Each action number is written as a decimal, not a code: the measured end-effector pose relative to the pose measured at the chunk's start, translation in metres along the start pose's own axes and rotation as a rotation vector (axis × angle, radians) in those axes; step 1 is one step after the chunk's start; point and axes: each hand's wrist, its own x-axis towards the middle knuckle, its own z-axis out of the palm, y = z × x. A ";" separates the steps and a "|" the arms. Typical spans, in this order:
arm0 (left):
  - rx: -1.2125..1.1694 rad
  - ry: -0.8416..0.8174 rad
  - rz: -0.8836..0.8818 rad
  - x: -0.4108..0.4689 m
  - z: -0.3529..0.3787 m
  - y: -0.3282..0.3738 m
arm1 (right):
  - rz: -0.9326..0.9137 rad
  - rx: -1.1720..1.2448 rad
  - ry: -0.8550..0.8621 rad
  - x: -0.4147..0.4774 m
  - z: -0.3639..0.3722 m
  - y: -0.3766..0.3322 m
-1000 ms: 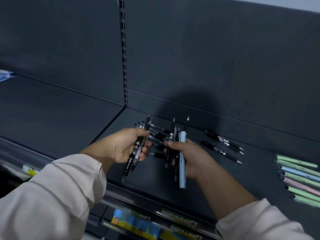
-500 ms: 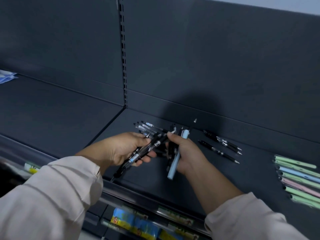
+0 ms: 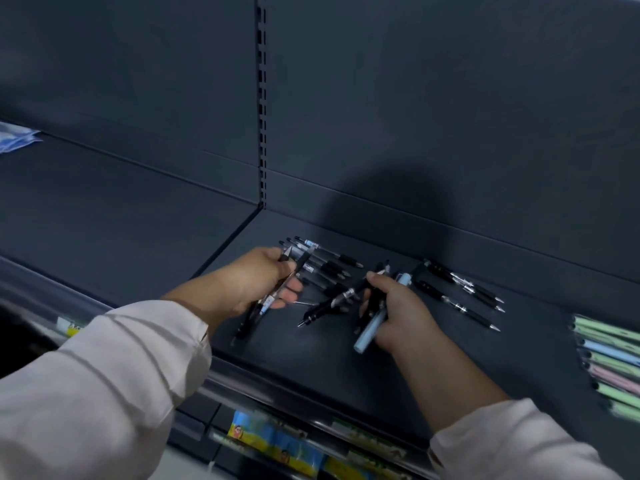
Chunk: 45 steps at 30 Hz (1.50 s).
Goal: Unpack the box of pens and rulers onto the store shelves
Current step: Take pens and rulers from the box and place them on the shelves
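Note:
Both hands work over a dark grey store shelf (image 3: 311,368). My left hand (image 3: 254,280) grips a couple of black pens (image 3: 268,299) that slant down to the left. My right hand (image 3: 398,313) holds a bundle of black pens and one light blue pen (image 3: 372,329); one black pen (image 3: 329,304) sticks out from its fingers toward the lower left. Behind my left hand several black pens (image 3: 325,259) lie in a loose row on the shelf. Three more black pens (image 3: 460,292) lie right of my right hand.
A row of pastel green, blue and pink pens (image 3: 609,362) lies at the shelf's right end. A slotted upright (image 3: 262,98) splits the back panel. Blue packets (image 3: 15,138) sit far left. Coloured packs (image 3: 273,445) hang on the lower level.
My hands have drawn apart: the left swung its pens up toward the row at the back, the right shifted rightward. One black pen now juts from my right hand's fingers.

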 end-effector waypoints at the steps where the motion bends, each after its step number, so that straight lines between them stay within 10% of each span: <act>1: 0.079 0.019 0.055 0.003 0.002 0.002 | 0.005 0.004 0.009 0.001 -0.003 -0.001; 9: 0.908 0.020 0.458 0.033 0.024 0.000 | 0.000 0.041 0.046 0.005 -0.023 -0.005; 25: -0.125 0.143 0.342 0.008 0.027 0.049 | -0.014 0.130 -0.083 -0.016 -0.030 -0.025; 45: 0.125 -0.191 0.311 0.004 0.182 0.055 | -0.171 0.074 -0.072 -0.040 -0.105 -0.064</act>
